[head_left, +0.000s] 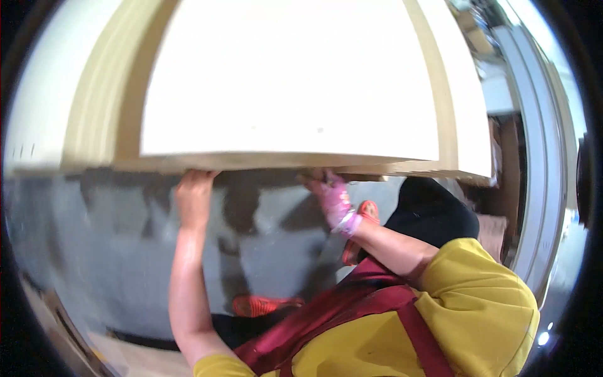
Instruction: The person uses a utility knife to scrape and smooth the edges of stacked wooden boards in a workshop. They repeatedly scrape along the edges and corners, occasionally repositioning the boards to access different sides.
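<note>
A large white panel (289, 81) lies on top of a stack in front of me, its near edge tan and unfinished. At the left part of that edge is my bare left hand (193, 191), closed on the panel with its fingertips hidden beneath it. My right hand (333, 196), in a pink patterned glove, is closed at the same edge farther right. The overhang partly hides its fingers, which look bare and dark at the tips.
More pale boards (449, 119) extend below the top panel on the right, and others (38, 119) on the left. Grey floor (270, 220) lies beneath, with my orange shoes (260, 306) on it. Brown cartons (509, 163) and a long grey rail (534, 125) stand at the right.
</note>
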Available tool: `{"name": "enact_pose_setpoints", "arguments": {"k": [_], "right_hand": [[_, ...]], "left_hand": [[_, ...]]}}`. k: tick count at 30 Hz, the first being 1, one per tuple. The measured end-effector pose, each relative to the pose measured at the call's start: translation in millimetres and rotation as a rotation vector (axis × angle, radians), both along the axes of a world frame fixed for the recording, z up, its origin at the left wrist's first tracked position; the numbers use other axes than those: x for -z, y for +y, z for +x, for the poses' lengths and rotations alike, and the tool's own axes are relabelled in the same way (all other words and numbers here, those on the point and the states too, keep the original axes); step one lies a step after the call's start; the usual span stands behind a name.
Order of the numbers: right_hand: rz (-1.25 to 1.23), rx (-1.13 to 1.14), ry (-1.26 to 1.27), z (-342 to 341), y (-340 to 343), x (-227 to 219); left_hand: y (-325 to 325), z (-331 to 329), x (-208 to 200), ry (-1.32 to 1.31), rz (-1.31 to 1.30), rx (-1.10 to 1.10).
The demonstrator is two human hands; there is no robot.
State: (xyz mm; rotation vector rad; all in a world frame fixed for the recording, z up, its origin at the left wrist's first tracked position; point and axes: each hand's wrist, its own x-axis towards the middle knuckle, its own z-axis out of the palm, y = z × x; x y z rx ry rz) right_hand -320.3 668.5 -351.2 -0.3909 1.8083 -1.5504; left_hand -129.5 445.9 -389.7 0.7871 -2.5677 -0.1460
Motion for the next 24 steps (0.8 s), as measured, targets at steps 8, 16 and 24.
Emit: {"name": "enact_pose_setpoints", "arguments": {"k": [8, 16, 24], "right_hand": [[0.468, -0.153, 0.723, 6.4, 11.4, 22.3], [0.288, 0.1, -0.262, 16.7, -24.8, -29.1], [-0.002, 0.535, -0.344, 52.8, -21.3, 22.1]], "left_hand": [[-29.9, 15.8, 13.6, 0.056, 0.15, 0.216], [-30.7, 44.3, -20.4, -0.362, -0.088, 0.248], [68.4, -60.3, -306.1, -0.205, 0.083, 0.923]]}}
